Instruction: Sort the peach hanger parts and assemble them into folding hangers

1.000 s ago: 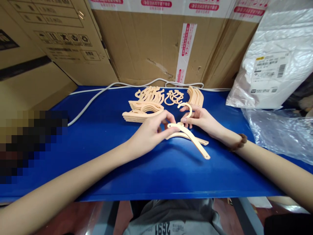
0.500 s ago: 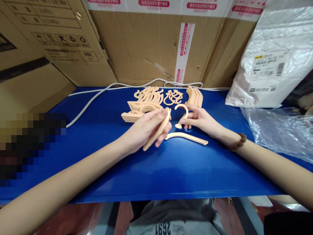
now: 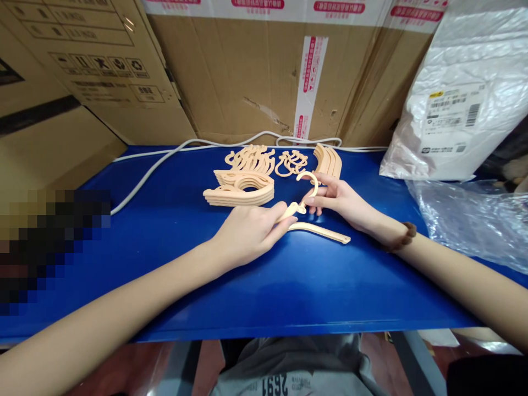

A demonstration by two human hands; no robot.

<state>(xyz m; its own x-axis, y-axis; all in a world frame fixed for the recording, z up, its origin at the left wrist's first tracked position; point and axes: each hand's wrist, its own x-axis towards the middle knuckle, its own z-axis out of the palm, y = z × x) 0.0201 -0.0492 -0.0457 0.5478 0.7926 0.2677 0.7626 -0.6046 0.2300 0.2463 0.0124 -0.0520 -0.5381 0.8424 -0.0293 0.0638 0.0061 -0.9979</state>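
My left hand (image 3: pixel 253 231) is closed around a beige plastic arm piece (image 3: pixel 292 209), most of which is hidden by the hand. Its visible end meets the base of a beige hook (image 3: pixel 315 187), pinched upright in my right hand (image 3: pixel 332 195). Just below both hands, a curved beige strip (image 3: pixel 322 230) lies on the blue table (image 3: pixel 264 291). Behind my left hand sits a stack of beige arm pieces (image 3: pixel 239 195). Farther back are a pile of curved beige parts (image 3: pixel 252 159), several loose hooks (image 3: pixel 292 163) and a group of curved strips (image 3: pixel 328 161).
A white cable (image 3: pixel 165 159) runs along the back and left of the table. Cardboard boxes (image 3: pixel 247 77) stand behind. At the right are a white labelled bag (image 3: pixel 457 66) and clear plastic wrap (image 3: pixel 466 220). A pixelated area covers the left edge.
My left hand has turned palm down and brought the end of its arm piece over to the hook's base. My right hand has barely moved, still holding the hook.
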